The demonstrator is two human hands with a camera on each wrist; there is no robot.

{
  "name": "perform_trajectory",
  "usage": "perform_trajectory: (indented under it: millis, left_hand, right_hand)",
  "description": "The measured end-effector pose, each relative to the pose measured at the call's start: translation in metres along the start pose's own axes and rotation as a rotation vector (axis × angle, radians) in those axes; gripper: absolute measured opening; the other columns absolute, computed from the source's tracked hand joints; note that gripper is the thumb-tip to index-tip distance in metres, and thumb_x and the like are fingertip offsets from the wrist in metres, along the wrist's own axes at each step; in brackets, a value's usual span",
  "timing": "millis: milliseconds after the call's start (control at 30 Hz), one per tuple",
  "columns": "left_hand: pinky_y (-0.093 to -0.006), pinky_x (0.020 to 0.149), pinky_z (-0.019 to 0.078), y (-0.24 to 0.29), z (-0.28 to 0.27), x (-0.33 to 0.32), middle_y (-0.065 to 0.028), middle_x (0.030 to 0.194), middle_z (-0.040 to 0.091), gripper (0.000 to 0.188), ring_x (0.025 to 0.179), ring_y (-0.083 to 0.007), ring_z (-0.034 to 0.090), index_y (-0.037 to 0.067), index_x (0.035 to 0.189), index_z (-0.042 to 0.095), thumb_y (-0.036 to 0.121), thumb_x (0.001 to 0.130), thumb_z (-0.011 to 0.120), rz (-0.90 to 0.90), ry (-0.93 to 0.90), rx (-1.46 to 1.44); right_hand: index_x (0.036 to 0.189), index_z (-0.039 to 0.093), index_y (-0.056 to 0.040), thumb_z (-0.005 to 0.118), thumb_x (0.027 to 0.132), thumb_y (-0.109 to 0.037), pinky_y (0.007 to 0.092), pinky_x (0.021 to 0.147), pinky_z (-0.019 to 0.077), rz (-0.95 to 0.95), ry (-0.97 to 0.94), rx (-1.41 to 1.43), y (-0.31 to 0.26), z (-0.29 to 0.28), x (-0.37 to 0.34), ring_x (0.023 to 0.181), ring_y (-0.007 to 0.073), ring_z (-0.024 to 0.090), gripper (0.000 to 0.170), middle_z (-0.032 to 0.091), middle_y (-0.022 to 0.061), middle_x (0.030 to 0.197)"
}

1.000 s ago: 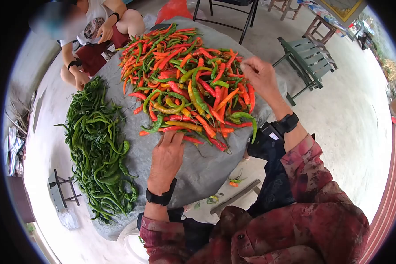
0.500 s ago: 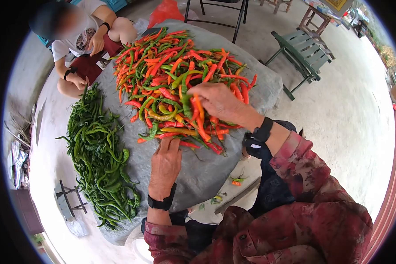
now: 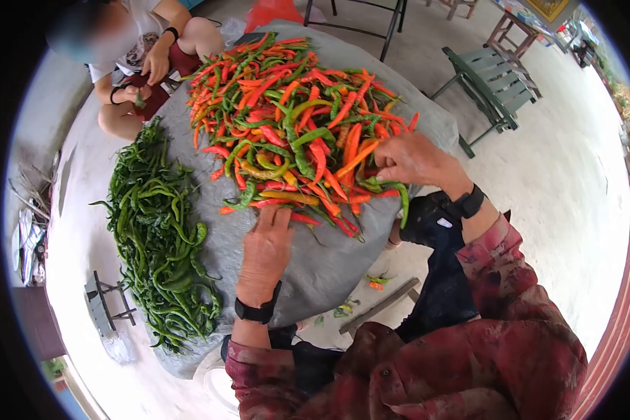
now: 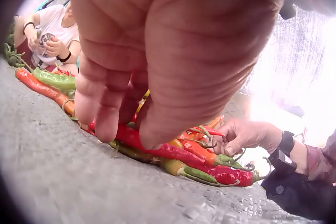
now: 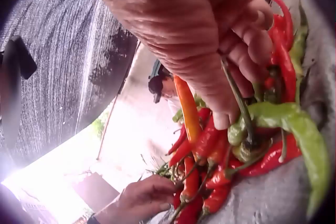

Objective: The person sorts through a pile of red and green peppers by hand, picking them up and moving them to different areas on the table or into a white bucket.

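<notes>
A big heap of red, orange and green chili peppers [image 3: 259,105] covers the middle of the grey-sheeted table [image 3: 315,280]. At its near edge my left hand [image 3: 267,241] rests with fingers extended and touching the peppers. The left wrist view puts a red chili [image 4: 157,148] right at its thumb and fingertips. My right hand [image 3: 416,162] is low at the heap's right edge, fingers bent among the peppers. Beside its thumb lie a light green chili [image 5: 283,116] and several red ones in the right wrist view. I cannot tell whether it pinches one.
Green chilies [image 3: 164,245] form a long pile on the table's left. Another person [image 3: 147,56] sits at the far left, hands near that pile. A slatted green chair [image 3: 490,87] and a folding chair [image 3: 357,24] stand beyond the table. A red plastic bag [image 3: 273,12] lies behind.
My right hand reached in over the middle of the heap, then moved back to its right edge. Peppers there have shifted. My left hand stays at the near edge.
</notes>
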State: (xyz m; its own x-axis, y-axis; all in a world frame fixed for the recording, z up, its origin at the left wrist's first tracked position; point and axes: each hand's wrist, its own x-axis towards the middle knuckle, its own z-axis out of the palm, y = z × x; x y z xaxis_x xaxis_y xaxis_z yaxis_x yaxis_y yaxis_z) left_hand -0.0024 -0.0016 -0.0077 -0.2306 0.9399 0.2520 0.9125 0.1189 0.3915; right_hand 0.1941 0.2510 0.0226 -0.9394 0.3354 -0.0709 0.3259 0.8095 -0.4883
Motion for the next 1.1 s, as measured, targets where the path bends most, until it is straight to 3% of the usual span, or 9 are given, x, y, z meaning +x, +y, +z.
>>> perform_trajectory:
  millis: [300,367,400,433,500,733,833,967,1100]
  left_hand:
    - [-0.0412,0.072,0.0543,-0.001,0.002,-0.001,-0.0126,0.105,0.052,0.034,0.088,-0.0352,0.062,0.005,0.108,0.054,0.003,0.076,0.066,0.024,-0.013,0.024]
    - [-0.0357,0.072,0.0562,0.0,0.003,-0.001,-0.0108,0.098,0.051,0.028,0.092,-0.029,0.062,0.004,0.102,0.053,0.003,0.076,0.063,0.016,-0.006,0.056]
    - [-0.0357,0.072,0.0562,-0.001,0.004,-0.002,-0.0108,0.098,0.051,0.028,0.092,-0.029,0.062,0.004,0.102,0.053,0.003,0.076,0.063,0.009,0.003,0.062]
    - [-0.0352,0.071,0.0563,-0.002,0.005,-0.002,-0.0111,0.097,0.051,0.027,0.092,-0.0292,0.062,0.004,0.101,0.052,0.002,0.077,0.063,0.024,0.0,0.072]
    - [-0.0348,0.071,0.0564,-0.005,0.007,-0.002,-0.0114,0.096,0.05,0.026,0.092,-0.0294,0.062,0.004,0.1,0.052,0.002,0.077,0.063,0.039,0.005,0.087]
    - [-0.0363,0.075,0.0556,-0.006,0.009,-0.003,-0.0134,0.105,0.051,0.035,0.098,-0.0306,0.06,0.0,0.109,0.053,0.003,0.076,0.065,0.035,-0.031,0.08]
    - [-0.0366,0.075,0.0557,-0.006,0.008,-0.003,-0.014,0.106,0.051,0.037,0.097,-0.0313,0.06,0.0,0.109,0.053,0.003,0.075,0.066,0.053,-0.01,0.078]
    - [-0.0374,0.076,0.0558,-0.004,0.007,-0.003,-0.014,0.108,0.051,0.039,0.097,-0.0321,0.06,0.001,0.11,0.052,0.002,0.073,0.067,0.037,-0.01,0.061]
    - [-0.0377,0.076,0.0558,-0.005,0.006,-0.003,-0.0138,0.108,0.051,0.039,0.097,-0.032,0.06,0.001,0.11,0.052,0.003,0.073,0.067,0.042,-0.003,0.046]
  right_hand:
    - [0.083,0.066,-0.0048,0.071,0.066,-0.016,0.0422,0.065,0.0474,-0.087,-0.087,-0.184,-0.013,0.01,0.012,0.073,0.0319,0.062,0.021,0.062,0.0128,0.073]
    - [0.082,0.062,-0.0037,0.067,0.068,-0.013,0.0426,0.065,0.0471,-0.099,0.168,-0.155,-0.014,0.01,0.014,0.073,0.0324,0.061,0.017,0.062,0.0134,0.076]
    - [0.082,0.058,-0.0022,0.064,0.071,-0.007,0.0373,0.059,0.046,-0.165,0.353,-0.088,-0.018,0.009,0.018,0.063,0.0251,0.059,0.013,0.057,0.0109,0.072]
    - [0.082,0.058,-0.0022,0.064,0.071,-0.007,0.0373,0.059,0.046,-0.176,0.353,-0.09,-0.022,0.007,0.022,0.063,0.0251,0.059,0.013,0.057,0.0109,0.072]
    - [0.079,0.055,-0.0007,0.063,0.072,-0.007,0.0386,0.061,0.0462,-0.002,0.552,0.173,-0.032,0.002,0.029,0.066,0.0305,0.058,0.012,0.057,0.0132,0.073]
    - [0.091,0.061,-0.001,0.065,0.084,-0.009,0.0271,0.059,0.0468,0.026,0.891,0.509,-0.048,0.001,0.066,0.064,0.0085,0.057,0.011,0.061,0.0037,0.074]
    - [0.096,0.062,-0.0009,0.068,0.085,-0.011,0.0249,0.061,0.0485,-0.027,0.96,0.617,-0.058,0.004,0.079,0.066,0.0069,0.058,0.015,0.062,0.0022,0.075]
    - [0.104,0.063,-0.0013,0.07,0.085,-0.012,0.0262,0.062,0.0507,-0.105,0.78,0.459,-0.069,0.017,0.083,0.068,0.0123,0.061,0.022,0.062,0.0072,0.083]
    - [0.105,0.064,-0.0035,0.068,0.085,-0.009,0.0273,0.062,0.0508,-0.099,0.907,0.352,-0.064,0.009,0.073,0.069,0.0139,0.062,0.021,0.061,0.0077,0.086]
